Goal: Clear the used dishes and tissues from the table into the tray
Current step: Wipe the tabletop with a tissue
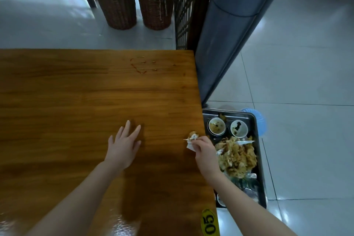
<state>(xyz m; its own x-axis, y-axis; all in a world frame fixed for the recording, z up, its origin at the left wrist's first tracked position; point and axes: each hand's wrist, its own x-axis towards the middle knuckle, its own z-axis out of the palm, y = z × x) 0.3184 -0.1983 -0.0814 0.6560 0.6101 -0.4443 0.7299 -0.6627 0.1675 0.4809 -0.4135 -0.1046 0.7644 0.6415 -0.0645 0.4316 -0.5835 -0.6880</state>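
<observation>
My left hand [123, 146] rests flat on the brown wooden table [76, 92], its fingers straight and spread apart. My right hand [204, 147] is at the right edge of the table, and its curled fingers and thumb pinch a crumpled white tissue with brown stains [192, 138]. Just beside this edge and lower is the dark metal tray [229, 111]. It holds two small white bowls [217, 126] at its far end and a heap of yellowish food scraps [236, 156] in the middle. A reddish sauce smear [142, 65] lies near the far edge of the table

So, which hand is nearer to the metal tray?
Right. The right hand, pinching a crumpled tissue, is at the edge of the table just beside the tray; the left hand is spread over the table, farther away.
</observation>
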